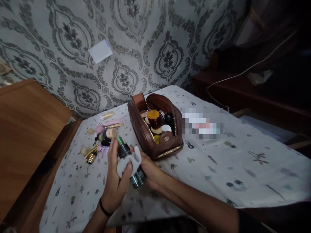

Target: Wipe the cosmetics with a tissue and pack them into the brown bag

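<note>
A dark green bottle [138,180] with a black upper part is tilted between my two hands, just in front of the bag. My left hand [118,174] presses a white cloth [126,164] around the bottle's middle, thumb on top. My right hand [151,171] grips the bottle from the right side; its fingertips are hidden behind it. Close behind stands an open brown toiletry bag [139,131], packed with jars and bottles, among them an amber jar with a gold lid [153,115] and a white cap [166,129].
Left of my hands lie several cosmetics on the patterned tablecloth [80,200], including gold tubes [91,156], a pink tube [114,122] and a beige-capped bottle [111,133]. A blurred-out item [202,123] lies right of the bag. A wooden panel [34,129] borders the left.
</note>
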The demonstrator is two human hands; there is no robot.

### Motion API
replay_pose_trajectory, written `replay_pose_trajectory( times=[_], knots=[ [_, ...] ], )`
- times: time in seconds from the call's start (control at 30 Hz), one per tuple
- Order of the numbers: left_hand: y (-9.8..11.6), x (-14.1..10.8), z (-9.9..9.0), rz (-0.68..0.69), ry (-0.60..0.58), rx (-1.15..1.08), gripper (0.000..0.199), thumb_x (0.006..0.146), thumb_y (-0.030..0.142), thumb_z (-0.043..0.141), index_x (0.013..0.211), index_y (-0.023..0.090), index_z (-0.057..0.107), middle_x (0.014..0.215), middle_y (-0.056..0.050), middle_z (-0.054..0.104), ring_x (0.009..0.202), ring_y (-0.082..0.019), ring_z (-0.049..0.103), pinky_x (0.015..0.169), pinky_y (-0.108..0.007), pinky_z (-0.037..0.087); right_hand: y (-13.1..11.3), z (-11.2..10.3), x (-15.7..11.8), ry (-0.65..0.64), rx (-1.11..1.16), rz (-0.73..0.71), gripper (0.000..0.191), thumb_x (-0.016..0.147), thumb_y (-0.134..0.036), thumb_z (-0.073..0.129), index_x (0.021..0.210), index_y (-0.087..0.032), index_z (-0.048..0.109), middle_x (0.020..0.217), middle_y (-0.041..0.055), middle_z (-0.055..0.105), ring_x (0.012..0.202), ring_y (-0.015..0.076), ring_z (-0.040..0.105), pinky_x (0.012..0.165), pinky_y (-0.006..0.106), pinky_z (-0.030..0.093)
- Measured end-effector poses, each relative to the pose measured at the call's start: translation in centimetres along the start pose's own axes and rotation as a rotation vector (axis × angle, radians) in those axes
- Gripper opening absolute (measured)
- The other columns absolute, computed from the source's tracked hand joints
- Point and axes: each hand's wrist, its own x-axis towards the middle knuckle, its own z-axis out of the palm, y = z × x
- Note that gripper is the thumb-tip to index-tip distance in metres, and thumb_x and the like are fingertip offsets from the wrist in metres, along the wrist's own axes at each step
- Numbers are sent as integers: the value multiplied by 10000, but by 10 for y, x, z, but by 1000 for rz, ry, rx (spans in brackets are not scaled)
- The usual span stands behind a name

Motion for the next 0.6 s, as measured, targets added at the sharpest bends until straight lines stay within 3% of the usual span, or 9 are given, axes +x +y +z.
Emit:
replay_pose_trajectory(
  times=[0.13, 0.3, 0.43, 0.6],
  knots=[
    [-3, 22, 4, -79, 154, -130, 666, 969, 463, 499, 1549, 226, 273, 1629, -109, 269, 1507, -246, 232, 1241, -428, 160, 2, -2, 3, 31, 87, 20, 450, 577, -469, 888, 855, -176, 689, 763, -7, 733, 695, 157, 674, 659, 258, 516],
    [-10, 33, 9, -210, 184, -285, 638, 969, 545, 452, 1503, 203, 373, 1573, -115, 384, 1462, -238, 341, 1226, -372, 213, 3, -4, 5, 113, 70, 150, 341, 818, -484, 719, 886, -151, 695, 685, 2, 704, 536, 123, 615, 565, 255, 496],
    [-13, 21, 16, -266, 161, -344, 641, 960, 556, 463, 1505, 228, 374, 1580, -86, 383, 1458, -237, 349, 1219, -360, 240, 8, -7, 7, 166, 6, 138, 457, 776, -597, 724, 832, -144, 699, 635, -2, 686, 487, 107, 575, 521, 234, 450],
    [-7, -13, 21, -210, 1, -237, 647, 975, 504, 456, 1551, 266, 284, 1630, -49, 292, 1511, -240, 231, 1243, -381, 176, 9, -14, 9, 127, 42, 115, 540, 574, -602, 856, 810, -142, 703, 627, -5, 688, 555, 128, 598, 548, 234, 428]
  ],
)
